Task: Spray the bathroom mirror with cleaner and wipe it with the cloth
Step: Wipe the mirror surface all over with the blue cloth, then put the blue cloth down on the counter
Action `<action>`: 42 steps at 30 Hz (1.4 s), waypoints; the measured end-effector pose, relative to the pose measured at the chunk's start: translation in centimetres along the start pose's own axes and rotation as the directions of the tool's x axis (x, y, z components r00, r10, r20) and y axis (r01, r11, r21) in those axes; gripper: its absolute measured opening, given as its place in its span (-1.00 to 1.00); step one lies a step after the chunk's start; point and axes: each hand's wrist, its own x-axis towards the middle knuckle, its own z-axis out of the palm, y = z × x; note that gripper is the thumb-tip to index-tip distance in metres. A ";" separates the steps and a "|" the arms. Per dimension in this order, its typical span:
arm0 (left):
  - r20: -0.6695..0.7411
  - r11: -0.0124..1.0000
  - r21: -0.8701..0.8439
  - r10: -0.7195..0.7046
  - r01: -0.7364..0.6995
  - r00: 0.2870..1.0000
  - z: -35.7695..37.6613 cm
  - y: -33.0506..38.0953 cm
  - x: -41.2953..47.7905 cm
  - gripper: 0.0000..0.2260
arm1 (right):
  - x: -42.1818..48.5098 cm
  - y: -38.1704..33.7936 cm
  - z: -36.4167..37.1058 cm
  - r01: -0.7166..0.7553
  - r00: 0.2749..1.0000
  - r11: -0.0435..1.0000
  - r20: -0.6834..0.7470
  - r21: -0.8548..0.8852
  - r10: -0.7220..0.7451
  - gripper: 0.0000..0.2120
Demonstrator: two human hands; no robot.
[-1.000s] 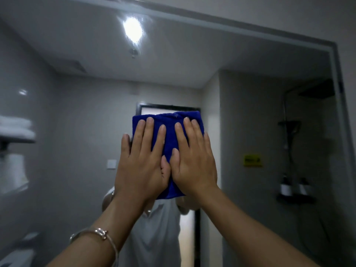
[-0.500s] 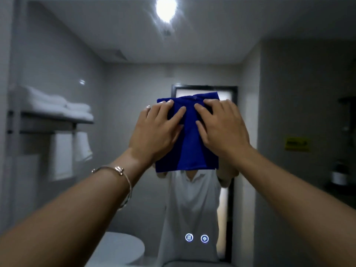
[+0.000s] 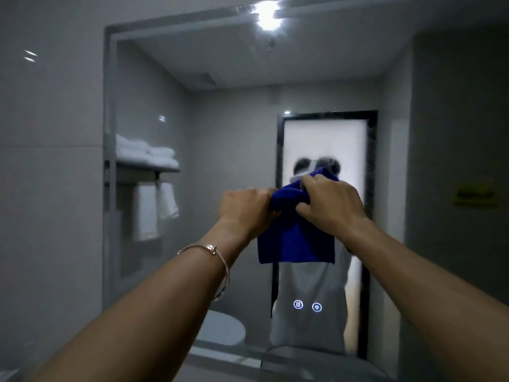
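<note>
Gripping blue cloth (image 3: 296, 241) at bunched top edge: left hand (image 3: 245, 209) fingers curled round left corner, right hand (image 3: 329, 202) pinching right portion. Cloth hangs in front of mirror (image 3: 220, 119); contact with glass cannot be told. Bracelet (image 3: 212, 260) on left wrist.

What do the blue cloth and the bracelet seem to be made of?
The cloth looks like soft microfibre or terry, matte: it bunches in folds and hangs limp. The bracelet is probably polished metal, pale pinkish: thin, rigid, with bright glints.
</note>
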 end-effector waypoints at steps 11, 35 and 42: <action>0.303 0.914 -0.405 0.108 0.026 0.947 -1.7 -10.2 -10.4 -0.90 | -1.3 -12.4 2.7 0.184 0.951 0.882 0.148 0.434 -0.272 -0.58; 0.688 0.886 0.015 -0.345 0.464 0.638 -0.5 -44.8 -45.7 -0.82 | -7.5 -58.4 13.9 0.344 0.418 0.639 0.497 0.688 -0.760 -0.82; 0.837 0.720 -0.017 -0.369 0.694 0.404 -0.8 -47.6 -56.3 -0.86 | -13.0 -67.2 15.3 0.317 0.133 0.510 0.495 0.800 -0.859 -0.85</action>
